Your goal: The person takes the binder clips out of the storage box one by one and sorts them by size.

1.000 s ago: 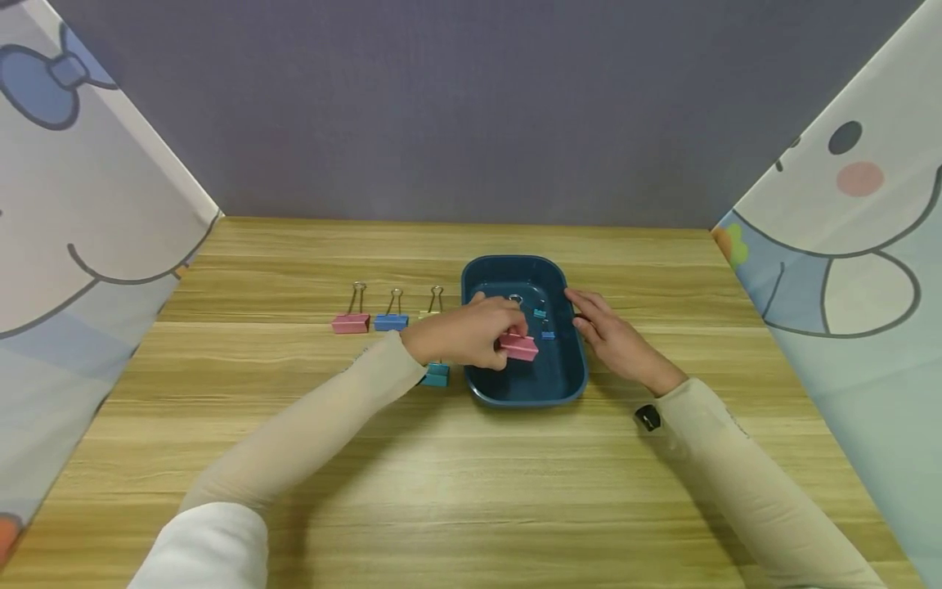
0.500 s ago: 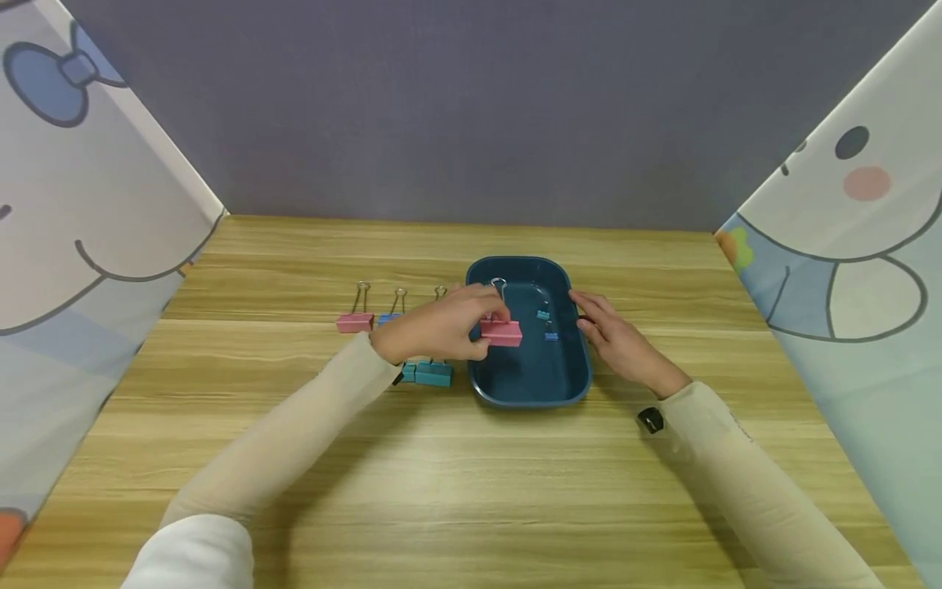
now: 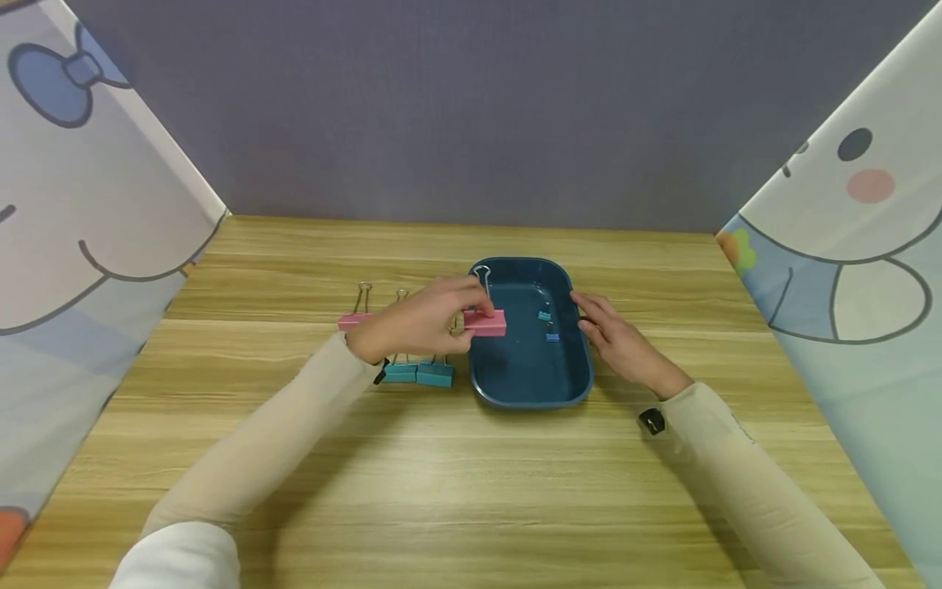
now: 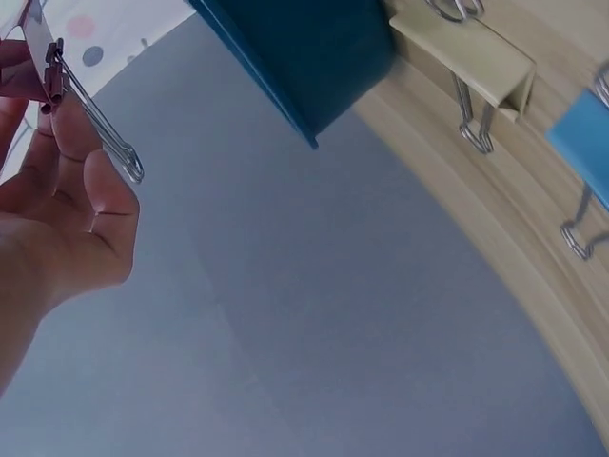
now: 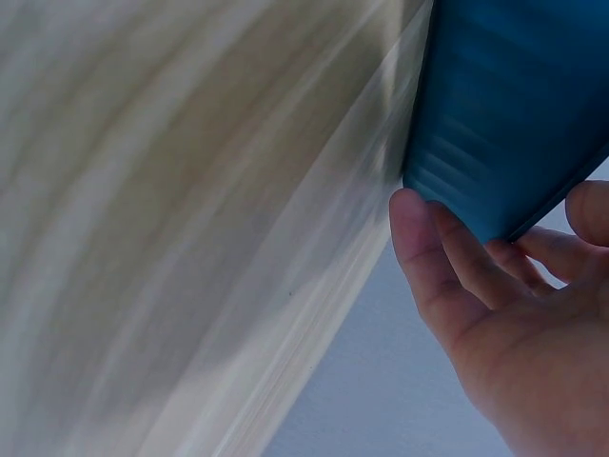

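My left hand (image 3: 423, 319) pinches a large pink binder clip (image 3: 486, 324) between thumb and fingers, over the left rim of a dark blue tray (image 3: 526, 376). The clip's wire handle (image 4: 105, 129) points away from the fingers in the left wrist view. Against the tray's right side rests my right hand (image 3: 621, 343), its fingers extended along the outer wall, as the right wrist view also shows. Inside the tray lie a tiny teal binder clip (image 3: 545, 316) and a tiny blue binder clip (image 3: 553, 337).
Left of the tray, binder clips stand in rows, partly hidden by the left arm: a pink one (image 3: 354, 321), two teal ones (image 3: 434, 375), a yellow one (image 4: 466, 52) and a blue one (image 4: 585, 143). A grey wall (image 3: 471, 114) rises behind the wooden table (image 3: 471, 499).
My left hand has moved left with the pink binder clip, from over the tray's middle to its left rim. The right hand stays against the tray.
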`<state>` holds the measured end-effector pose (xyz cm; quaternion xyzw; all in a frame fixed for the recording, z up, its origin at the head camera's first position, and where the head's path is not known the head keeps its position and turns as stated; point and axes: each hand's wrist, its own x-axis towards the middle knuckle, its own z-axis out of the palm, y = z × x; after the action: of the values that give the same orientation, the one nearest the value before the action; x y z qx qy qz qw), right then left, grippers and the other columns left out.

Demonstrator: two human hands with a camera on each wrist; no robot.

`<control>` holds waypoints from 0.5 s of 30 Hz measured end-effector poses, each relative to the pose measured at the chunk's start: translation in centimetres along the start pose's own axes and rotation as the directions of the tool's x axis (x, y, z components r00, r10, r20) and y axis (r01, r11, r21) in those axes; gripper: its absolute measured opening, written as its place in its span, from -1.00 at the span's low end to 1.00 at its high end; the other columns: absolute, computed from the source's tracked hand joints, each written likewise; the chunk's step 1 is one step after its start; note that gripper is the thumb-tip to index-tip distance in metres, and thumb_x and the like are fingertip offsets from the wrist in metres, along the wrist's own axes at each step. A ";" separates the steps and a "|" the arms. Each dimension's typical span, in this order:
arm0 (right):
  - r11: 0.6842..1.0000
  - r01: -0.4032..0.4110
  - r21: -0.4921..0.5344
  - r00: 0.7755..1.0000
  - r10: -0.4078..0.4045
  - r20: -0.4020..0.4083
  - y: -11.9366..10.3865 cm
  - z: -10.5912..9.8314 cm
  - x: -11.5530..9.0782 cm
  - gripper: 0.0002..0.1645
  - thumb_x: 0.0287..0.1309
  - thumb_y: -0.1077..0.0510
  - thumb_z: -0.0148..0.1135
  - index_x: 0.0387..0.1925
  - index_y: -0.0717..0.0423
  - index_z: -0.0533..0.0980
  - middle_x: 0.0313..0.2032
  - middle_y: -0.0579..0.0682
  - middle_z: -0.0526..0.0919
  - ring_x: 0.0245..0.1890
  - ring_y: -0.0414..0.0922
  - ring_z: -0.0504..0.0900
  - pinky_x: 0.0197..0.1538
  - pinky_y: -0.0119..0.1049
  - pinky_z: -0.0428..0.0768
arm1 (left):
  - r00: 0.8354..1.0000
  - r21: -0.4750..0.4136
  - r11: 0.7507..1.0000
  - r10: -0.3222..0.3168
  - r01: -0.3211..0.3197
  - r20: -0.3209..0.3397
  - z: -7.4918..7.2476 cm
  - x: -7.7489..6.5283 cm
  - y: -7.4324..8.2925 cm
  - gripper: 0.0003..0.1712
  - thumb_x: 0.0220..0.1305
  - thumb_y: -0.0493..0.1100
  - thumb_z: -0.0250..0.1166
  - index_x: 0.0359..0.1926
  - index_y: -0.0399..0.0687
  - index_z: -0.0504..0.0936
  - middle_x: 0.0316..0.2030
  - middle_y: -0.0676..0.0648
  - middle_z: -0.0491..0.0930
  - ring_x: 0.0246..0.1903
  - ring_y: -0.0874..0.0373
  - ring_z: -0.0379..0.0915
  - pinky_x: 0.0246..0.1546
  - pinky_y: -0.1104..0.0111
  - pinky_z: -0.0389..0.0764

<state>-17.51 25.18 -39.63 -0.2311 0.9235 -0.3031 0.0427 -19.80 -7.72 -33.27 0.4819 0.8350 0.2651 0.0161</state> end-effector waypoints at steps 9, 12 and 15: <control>1.000 0.002 -0.009 1.000 -0.002 -0.009 0.0 0.1 0.0 -0.41 0.47 0.11 -0.24 0.44 0.14 0.01 0.35 0.12 0.11 0.10 0.08 0.43 0.05 0.07 0.40 | 0.998 -0.017 0.999 0.030 -0.031 -0.055 -0.9 -1.5 -0.5 -0.67 -0.07 -0.38 0.20 -0.19 -0.09 0.59 -0.26 0.08 0.45 -0.27 0.16 0.33 -0.21 0.32 0.39; 1.000 0.000 -0.007 1.000 0.000 -0.010 0.0 0.1 0.0 -0.41 0.47 0.11 -0.23 0.44 0.13 0.01 0.35 0.11 0.11 0.09 0.07 0.43 0.05 0.06 0.40 | 0.996 -0.002 0.999 0.041 -0.042 -0.078 -1.2 -1.9 -0.8 -0.67 -0.08 -0.39 0.23 -0.20 -0.13 0.59 -0.26 0.04 0.47 -0.28 0.14 0.34 -0.22 0.30 0.40; 1.000 0.002 -0.006 1.000 -0.002 -0.008 0.0 0.1 0.0 -0.41 0.47 0.11 -0.24 0.44 0.14 0.01 0.35 0.12 0.11 0.10 0.08 0.43 0.06 0.07 0.39 | 0.996 0.015 0.999 0.032 -0.031 -0.089 -1.5 -2.5 -1.1 -0.66 -0.08 -0.40 0.25 -0.18 -0.15 0.60 -0.23 0.02 0.49 -0.27 0.15 0.34 -0.20 0.28 0.40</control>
<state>-17.54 25.12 -39.72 -0.2309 0.9244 -0.3012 0.0379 -19.79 -10.81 -33.07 0.4827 0.8290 0.2808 -0.0286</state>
